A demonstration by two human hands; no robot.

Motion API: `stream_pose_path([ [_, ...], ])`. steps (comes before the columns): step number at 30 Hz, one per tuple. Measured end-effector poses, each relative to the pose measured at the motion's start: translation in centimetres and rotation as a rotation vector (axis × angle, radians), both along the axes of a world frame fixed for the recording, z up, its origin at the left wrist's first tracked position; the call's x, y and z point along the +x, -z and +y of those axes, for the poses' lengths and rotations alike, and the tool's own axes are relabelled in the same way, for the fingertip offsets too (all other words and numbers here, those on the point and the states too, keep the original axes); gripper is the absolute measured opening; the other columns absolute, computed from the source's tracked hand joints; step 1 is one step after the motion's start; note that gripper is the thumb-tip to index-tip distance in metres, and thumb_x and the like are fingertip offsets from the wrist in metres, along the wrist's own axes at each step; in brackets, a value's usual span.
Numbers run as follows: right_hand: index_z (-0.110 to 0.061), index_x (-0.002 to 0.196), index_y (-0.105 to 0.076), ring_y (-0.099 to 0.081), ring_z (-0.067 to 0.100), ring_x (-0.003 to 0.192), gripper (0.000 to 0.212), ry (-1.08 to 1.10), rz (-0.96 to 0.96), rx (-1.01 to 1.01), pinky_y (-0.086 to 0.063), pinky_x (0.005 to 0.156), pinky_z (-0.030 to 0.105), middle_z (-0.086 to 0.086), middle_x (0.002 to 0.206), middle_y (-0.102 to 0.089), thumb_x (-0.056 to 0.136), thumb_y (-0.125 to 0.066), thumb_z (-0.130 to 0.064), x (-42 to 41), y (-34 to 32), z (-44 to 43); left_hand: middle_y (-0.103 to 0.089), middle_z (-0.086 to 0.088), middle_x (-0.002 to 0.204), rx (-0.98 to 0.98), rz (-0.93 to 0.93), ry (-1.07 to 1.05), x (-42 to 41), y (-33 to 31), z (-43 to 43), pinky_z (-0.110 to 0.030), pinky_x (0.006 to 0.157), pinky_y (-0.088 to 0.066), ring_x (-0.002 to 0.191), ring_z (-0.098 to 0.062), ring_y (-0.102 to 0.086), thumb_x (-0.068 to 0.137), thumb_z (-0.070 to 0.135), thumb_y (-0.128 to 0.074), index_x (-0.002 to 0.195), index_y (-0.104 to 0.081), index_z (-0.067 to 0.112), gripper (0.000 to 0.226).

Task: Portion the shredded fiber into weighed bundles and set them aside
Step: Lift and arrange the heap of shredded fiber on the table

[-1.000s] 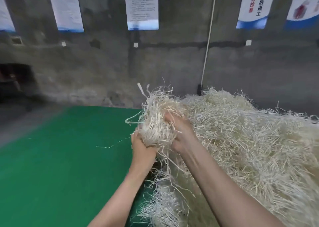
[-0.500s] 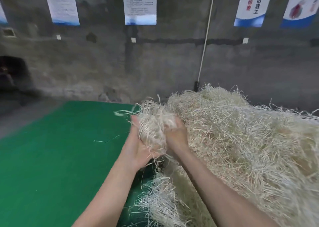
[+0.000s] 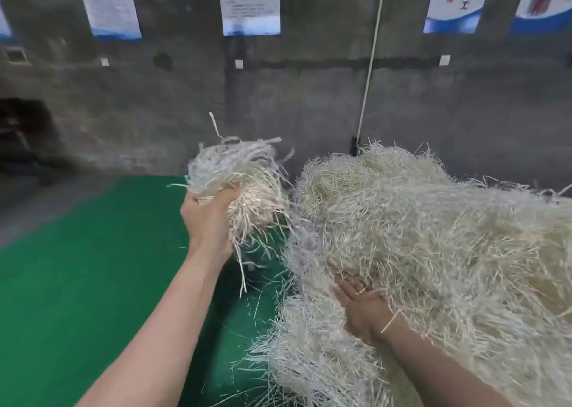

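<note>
A clump of shredded fiber [image 3: 247,171] is held up by the left grip [image 3: 210,217], which is clenched around its lower part. The clump is carried just to the left of the large fiber pile [image 3: 433,236], above the green floor covering [image 3: 77,267]. The right grip [image 3: 362,310] is pushed into the near flank of the pile, with the fingers [image 3: 349,284] laid under loose strands. Whether anything is grasped there cannot be told, since the fingertips are hidden.

The step in hand is judged to be the gathering of one portion, and no scale is seen in view.

Several things could go wrong from here:

- **Strands shed from the clump.** Long strands hang loose below the left grip. They could be shed onto the floor covering if the clump is swung or the clench is eased, and the portion would come up short.
- **Too much pulled from the pile.** The fiber is tangled, so a pull by the right grip could drag out far more than was meant. That would give an overweight bundle or pull trailing strands across the gap.
- **The pile slumping.** The pile is entered low on its flank, so the overhanging mass above could slump toward the floor once support is withdrawn.
- **The clump caught on the pile.** Stray strands between clump and pile may be snagged. This cannot be settled from the view.
</note>
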State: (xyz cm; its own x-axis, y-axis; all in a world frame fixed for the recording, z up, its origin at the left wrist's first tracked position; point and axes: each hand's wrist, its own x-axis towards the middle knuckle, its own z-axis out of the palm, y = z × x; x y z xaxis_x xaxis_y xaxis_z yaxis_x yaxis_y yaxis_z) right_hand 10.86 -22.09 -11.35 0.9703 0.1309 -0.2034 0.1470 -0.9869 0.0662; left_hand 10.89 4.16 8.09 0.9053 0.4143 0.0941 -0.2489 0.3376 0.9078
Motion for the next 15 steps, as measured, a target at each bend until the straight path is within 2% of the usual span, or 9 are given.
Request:
stream_pose_path([
  [2,-0.026,0.15,0.006,-0.014,0.029,0.144,0.086,0.023,0.021,0.065,-0.027,0.11,0.048,0.006,0.159,0.006,0.089,-0.054,-0.012,0.5,-0.3,1.1,-0.066,0.005,0.1,0.02,-0.034,-0.001,-0.1,-0.8,0.3,-0.034,0.093,-0.04,0.098,-0.01,-0.061,0.071,0.002,-0.073,0.093,-0.058,0.022,0.034],
  [3,-0.027,0.151,0.003,-0.028,0.031,0.139,0.089,0.028,0.046,0.147,-0.035,0.106,0.041,0.011,0.158,-0.008,0.087,-0.058,-0.011,0.7,-1.4,2.2,-0.066,0.006,0.099,0.05,-0.036,0.025,-0.4,-0.8,0.2,-0.029,0.088,-0.039,0.096,-0.008,-0.061,0.071,0.001,-0.072,0.093,-0.058,0.024,0.035],
  [5,-0.026,0.151,-0.009,-0.047,0.027,0.125,0.089,0.003,0.139,0.464,-0.043,0.097,0.027,0.011,0.149,-0.034,0.084,-0.064,-0.007,0.9,-5.3,4.0,-0.066,0.007,0.096,0.094,-0.035,0.076,-1.2,-0.1,0.0,-0.023,0.077,-0.038,0.092,-0.006,-0.06,0.072,-0.001,-0.071,0.092,-0.057,0.026,0.037],
  [7,-0.021,0.145,-0.03,-0.054,0.024,0.119,0.073,-0.033,0.123,0.684,-0.051,0.093,0.031,0.004,0.14,-0.045,0.083,-0.061,0.001,0.1,-10.4,5.3,-0.066,0.007,0.094,0.118,-0.023,0.106,-2.2,0.9,0.2,-0.021,0.073,-0.039,0.09,-0.006,-0.061,0.072,-0.003,-0.07,0.091,-0.056,0.027,0.038],
  [8,-0.02,0.138,-0.043,-0.058,0.021,0.114,0.06,-0.04,-0.013,0.679,-0.052,0.091,0.031,0.001,0.134,-0.051,0.084,-0.057,0.003,-0.6,-13.1,5.9,-0.067,0.007,0.093,0.14,-0.02,0.118,-2.9,1.3,0.6,-0.021,0.073,-0.041,0.088,-0.007,-0.062,0.072,-0.004,-0.07,0.093,-0.056,0.026,0.039],
  [10,-0.02,0.12,-0.059,-0.064,0.007,0.095,0.039,-0.046,-0.436,0.751,-0.052,0.081,0.018,-0.002,0.119,-0.063,0.088,-0.05,0.001,-2.2,-17.0,7.0,-0.07,0.007,0.088,0.219,-0.045,0.151,-4.5,1.8,1.5,-0.018,0.071,-0.048,0.083,-0.006,-0.067,0.069,-0.005,-0.071,0.097,-0.057,0.022,0.041],
  [12,-0.026,0.111,-0.062,-0.064,0.005,0.089,0.026,-0.046,-0.682,1.134,-0.049,0.074,0.012,-0.007,0.107,-0.067,0.092,-0.053,-0.011,-4.8,-19.9,9.1,-0.072,0.013,0.083,0.382,-0.122,0.18,-6.7,2.1,2.3,-0.011,0.062,-0.05,0.077,0.0,-0.068,0.066,-0.01,-0.072,0.097,-0.06,0.023,0.047],
  [13,-0.03,0.116,-0.058,-0.061,0.006,0.1,0.025,-0.084,-0.612,1.341,-0.048,0.079,0.015,-0.011,0.113,-0.063,0.092,-0.055,-0.023,-6.2,-20.7,10.2,-0.072,0.016,0.083,0.47,-0.167,0.187,-7.9,2.4,2.6,-0.008,0.062,-0.048,0.076,0.002,-0.067,0.064,-0.015,-0.072,0.096,-0.061,0.023,0.05],
  [15,-0.037,0.137,-0.04,-0.04,0.001,0.125,0.053,-0.122,-0.182,1.553,-0.035,0.097,0.022,-0.019,0.139,-0.039,0.087,-0.049,-0.052,-9.3,-20.5,12.2,-0.072,0.018,0.085,0.557,-0.245,0.225,-10.7,3.3,2.9,-0.007,0.065,-0.048,0.078,0.003,-0.067,0.061,-0.019,-0.073,0.095,-0.063,0.022,0.054],
])
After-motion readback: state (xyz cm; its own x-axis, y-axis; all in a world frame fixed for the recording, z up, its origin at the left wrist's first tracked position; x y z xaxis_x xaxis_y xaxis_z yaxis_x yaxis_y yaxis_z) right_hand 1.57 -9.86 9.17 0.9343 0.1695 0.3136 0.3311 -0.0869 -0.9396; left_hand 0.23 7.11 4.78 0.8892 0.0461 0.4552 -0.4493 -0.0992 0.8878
